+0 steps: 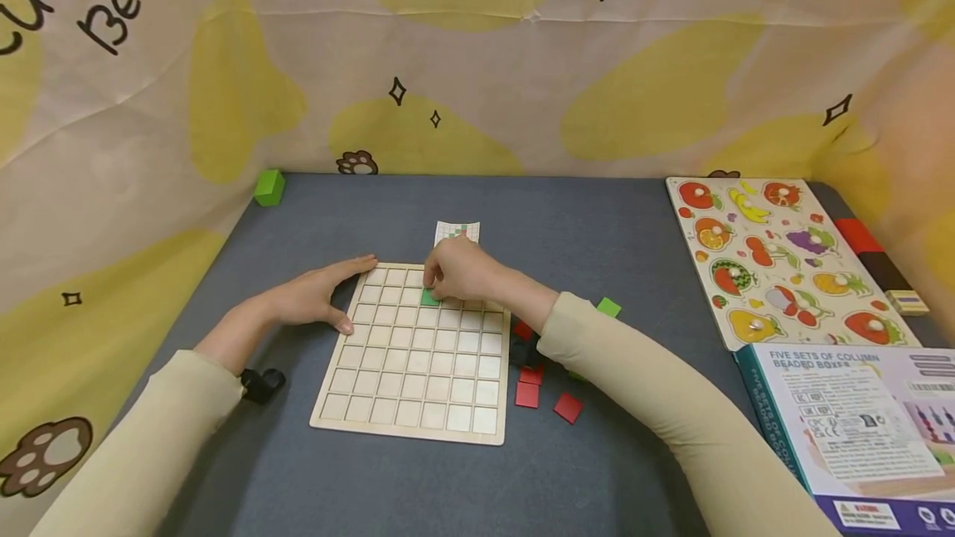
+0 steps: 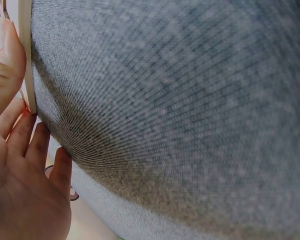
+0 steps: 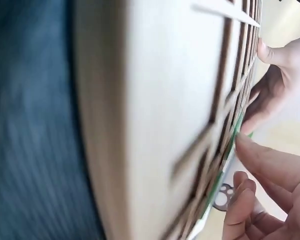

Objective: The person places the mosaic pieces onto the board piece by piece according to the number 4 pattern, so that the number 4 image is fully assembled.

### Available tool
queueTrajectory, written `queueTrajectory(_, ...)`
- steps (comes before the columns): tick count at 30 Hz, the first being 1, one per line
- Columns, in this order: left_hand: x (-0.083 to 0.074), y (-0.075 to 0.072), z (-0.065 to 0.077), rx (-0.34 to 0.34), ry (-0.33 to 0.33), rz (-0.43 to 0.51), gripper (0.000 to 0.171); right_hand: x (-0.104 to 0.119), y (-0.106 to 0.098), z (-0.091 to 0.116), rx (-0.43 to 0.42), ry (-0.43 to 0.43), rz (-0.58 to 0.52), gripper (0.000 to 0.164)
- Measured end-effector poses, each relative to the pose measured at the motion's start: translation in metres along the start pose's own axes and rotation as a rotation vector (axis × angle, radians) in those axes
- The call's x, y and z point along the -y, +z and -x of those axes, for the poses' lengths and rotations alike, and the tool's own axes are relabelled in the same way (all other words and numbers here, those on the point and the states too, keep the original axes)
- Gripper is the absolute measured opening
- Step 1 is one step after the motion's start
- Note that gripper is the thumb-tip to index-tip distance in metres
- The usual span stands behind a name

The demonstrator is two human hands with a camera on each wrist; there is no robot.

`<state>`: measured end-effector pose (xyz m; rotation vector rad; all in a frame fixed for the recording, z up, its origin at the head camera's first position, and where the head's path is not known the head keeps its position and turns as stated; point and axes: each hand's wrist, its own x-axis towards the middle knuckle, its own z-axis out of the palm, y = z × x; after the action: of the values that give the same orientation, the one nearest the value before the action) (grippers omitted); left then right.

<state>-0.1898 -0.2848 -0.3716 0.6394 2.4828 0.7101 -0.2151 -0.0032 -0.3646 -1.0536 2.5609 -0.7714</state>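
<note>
A light wooden grid board [image 1: 409, 361] lies on the dark table. My left hand [image 1: 317, 292] spans its far left corner, thumb on the left edge and fingers at the corner, as the left wrist view also shows with the hand [image 2: 27, 175] beside the board's edge [image 2: 26, 55]. Over the far rows, my right hand [image 1: 466, 269] pinches a green square tile [image 1: 429, 297] at a cell. In the right wrist view, a fingertip of the right hand [image 3: 270, 190] touches a green tile [image 3: 235, 137], and more green shows further along the board.
A small pattern card [image 1: 457, 229] lies behind the board. Red tiles [image 1: 526, 394] and a green tile [image 1: 608, 307] are scattered at its right, partly under the right arm. A green block [image 1: 269, 187] stands far left. A fruit puzzle [image 1: 783, 263] and a box [image 1: 858, 429] lie at right.
</note>
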Motion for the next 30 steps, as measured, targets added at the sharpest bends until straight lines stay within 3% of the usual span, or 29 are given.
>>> queueTrajectory(4,-0.001,0.001,0.0,0.002,-0.009,-0.001,0.116,-0.004,-0.016,0.009,0.008,0.013,0.005,0.018)
queueTrajectory(8,-0.002,0.001,0.001,0.004,-0.021,0.002,0.116,-0.02,-0.039,0.025,0.037,0.015,-0.012,0.015)
queueTrajectory(16,-0.002,0.001,0.002,0.007,-0.028,0.01,0.116,-0.067,-0.072,0.079,0.185,0.039,-0.08,0.014)
queueTrajectory(23,-0.003,0.001,0.002,0.005,-0.025,0.006,0.115,-0.106,-0.087,0.122,0.319,0.056,-0.083,0.023)
queueTrajectory(30,-0.005,0.0,0.003,0.008,-0.032,0.009,0.115,-0.121,-0.095,0.139,0.422,0.089,-0.055,0.032)
